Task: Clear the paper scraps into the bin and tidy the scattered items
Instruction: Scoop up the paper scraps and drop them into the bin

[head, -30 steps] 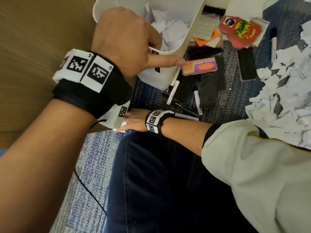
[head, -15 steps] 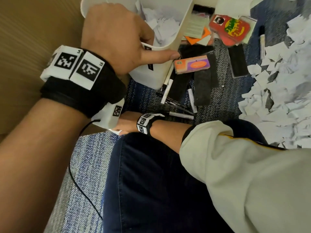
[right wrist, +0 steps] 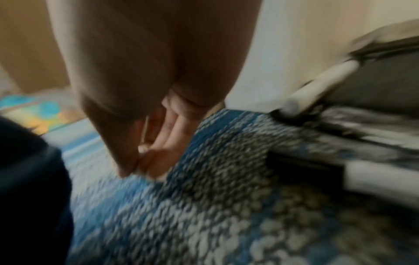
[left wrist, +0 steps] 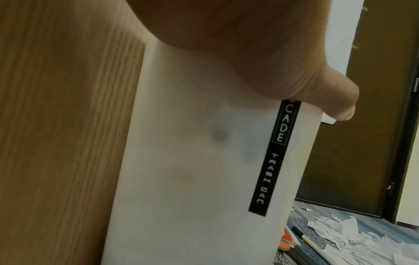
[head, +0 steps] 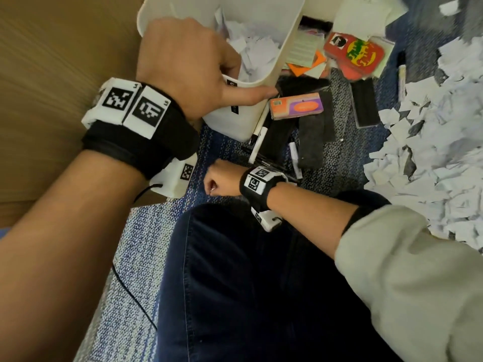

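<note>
Left hand (head: 188, 61) is raised, back toward the head camera, fingers curled over, thumb (head: 245, 95) stretched out to the right; its forearm runs down to the lower left; right hand (head: 222, 181) is low by the knee, fingers curled, thumb tip meeting fingertips (right wrist: 145, 161); right forearm reaches across leftward, sleeve (head: 407, 270) pushed up.
</note>
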{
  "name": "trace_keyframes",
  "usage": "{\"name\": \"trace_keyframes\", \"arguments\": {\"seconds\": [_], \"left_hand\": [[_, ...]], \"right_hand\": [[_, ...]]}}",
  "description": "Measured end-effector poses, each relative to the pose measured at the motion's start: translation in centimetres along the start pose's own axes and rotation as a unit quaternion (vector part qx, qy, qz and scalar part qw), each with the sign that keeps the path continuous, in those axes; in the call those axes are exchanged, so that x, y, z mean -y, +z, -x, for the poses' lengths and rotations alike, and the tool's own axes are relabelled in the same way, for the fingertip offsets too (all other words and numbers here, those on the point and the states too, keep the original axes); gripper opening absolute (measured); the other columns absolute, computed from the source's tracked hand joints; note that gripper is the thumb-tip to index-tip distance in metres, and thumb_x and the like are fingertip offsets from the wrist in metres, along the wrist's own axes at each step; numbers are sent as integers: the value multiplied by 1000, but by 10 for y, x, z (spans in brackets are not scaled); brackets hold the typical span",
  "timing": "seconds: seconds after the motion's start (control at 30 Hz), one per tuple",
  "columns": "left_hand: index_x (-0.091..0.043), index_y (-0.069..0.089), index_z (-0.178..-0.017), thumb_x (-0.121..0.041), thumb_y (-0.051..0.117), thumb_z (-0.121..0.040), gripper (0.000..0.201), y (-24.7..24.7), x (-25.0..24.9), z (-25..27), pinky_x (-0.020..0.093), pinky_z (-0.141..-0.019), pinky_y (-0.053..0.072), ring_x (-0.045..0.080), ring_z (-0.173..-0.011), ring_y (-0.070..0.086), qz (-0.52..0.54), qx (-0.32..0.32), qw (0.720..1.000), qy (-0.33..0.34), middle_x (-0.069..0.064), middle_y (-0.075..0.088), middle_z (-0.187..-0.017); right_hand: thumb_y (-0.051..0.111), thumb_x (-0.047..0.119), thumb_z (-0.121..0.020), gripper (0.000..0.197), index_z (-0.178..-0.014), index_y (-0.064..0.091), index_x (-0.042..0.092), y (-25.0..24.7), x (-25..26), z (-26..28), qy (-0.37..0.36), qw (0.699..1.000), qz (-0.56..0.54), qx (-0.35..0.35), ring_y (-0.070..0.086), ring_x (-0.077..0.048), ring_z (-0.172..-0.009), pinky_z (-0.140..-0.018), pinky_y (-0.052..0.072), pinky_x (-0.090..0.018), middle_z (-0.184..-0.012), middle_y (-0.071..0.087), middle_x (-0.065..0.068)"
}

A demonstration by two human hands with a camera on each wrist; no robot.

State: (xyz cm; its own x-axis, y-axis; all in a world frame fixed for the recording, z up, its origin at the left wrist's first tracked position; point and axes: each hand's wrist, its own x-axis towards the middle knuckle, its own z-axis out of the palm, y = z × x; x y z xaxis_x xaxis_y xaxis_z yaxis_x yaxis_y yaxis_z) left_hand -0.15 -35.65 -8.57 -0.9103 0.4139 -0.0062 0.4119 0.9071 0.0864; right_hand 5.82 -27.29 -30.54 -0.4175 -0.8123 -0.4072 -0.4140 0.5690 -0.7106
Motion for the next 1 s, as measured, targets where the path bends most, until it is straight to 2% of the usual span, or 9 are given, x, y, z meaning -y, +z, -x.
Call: {"name": "trace_keyframes", "arguments": {"seconds": [0.1,0.23,0.37,0.5,0.6,0.7,0.8,0.93,1.0], "left_hand": [[-19,66,-63,-95,26,-67,86,0,-2,-1,39,-63,43,24,-60,57,3,-15,1000,-18,1,59,-55],[-21,64,-59,-93,37,-64,77,-4,-2,-3,32,-63,44,20,-61,58,4,-3,999,-42,-5,58,-54],[-21,64,-58,-91,40,-61,74,-9,-5,-5,30,-62,43,17,-59,57,-4,23,998,-56,-7,57,-53],[-18,62,-59,-85,50,-64,68,-16,-9,-3,27,-55,29,13,-57,53,12,59,995,-81,-7,55,-52],[-17,61,-59,-83,52,-65,66,-20,-11,-3,26,-53,28,10,-53,51,23,75,992,-98,-6,56,-51],[-17,57,-55,-83,52,-63,66,-26,-14,-3,26,-52,27,11,-52,52,30,81,990,-115,-4,56,-49],[-17,55,-53,-81,54,-63,65,-31,-18,-3,25,-53,29,12,-53,52,44,109,985,-127,-6,55,-50],[-16,54,-59,-70,61,-73,56,-47,-32,-14,26,-62,38,18,-66,54,17,204,970,-133,-1,58,-70],[-13,46,-66,-56,71,-72,50,-58,-49,-19,28,-65,42,23,-71,52,-15,189,973,-133,3,57,-80]], "right_hand": [[75,12,-85,10,-93,78,6,-38,-8,41,104,991,-87,22,64,-1,-58,-66,54,-16,-80,72,0],[72,8,-86,11,-95,76,3,-99,1,108,218,965,-148,-7,72,-19,-69,-71,61,-31,-85,74,-16],[69,4,-88,7,-93,74,4,-176,40,194,262,944,-180,-85,69,-18,-64,-64,59,-27,-69,71,-7],[67,6,-89,9,-94,74,8,-249,98,248,210,931,-138,-265,70,-12,-62,-64,57,-20,-72,72,-7],[64,3,-87,12,-95,73,2,-283,127,227,107,904,-148,-386,69,-18,-65,-68,60,-27,-76,71,-15],[60,-2,-83,35,-116,67,7,-288,125,181,98,923,-107,-357,69,-21,-65,-71,62,-33,-93,69,-15],[66,7,-85,69,-146,41,27,-285,108,172,124,950,-21,-287,66,-16,-69,-66,58,-22,-123,53,-4],[67,8,-87,68,-145,40,31,-287,68,222,122,899,-140,-397,71,-30,-87,-77,61,-39,-132,50,-8],[66,7,-90,64,-145,40,28,-284,36,259,162,875,-174,-422,70,-33,-93,-81,60,-42,-132,51,-11]]}}
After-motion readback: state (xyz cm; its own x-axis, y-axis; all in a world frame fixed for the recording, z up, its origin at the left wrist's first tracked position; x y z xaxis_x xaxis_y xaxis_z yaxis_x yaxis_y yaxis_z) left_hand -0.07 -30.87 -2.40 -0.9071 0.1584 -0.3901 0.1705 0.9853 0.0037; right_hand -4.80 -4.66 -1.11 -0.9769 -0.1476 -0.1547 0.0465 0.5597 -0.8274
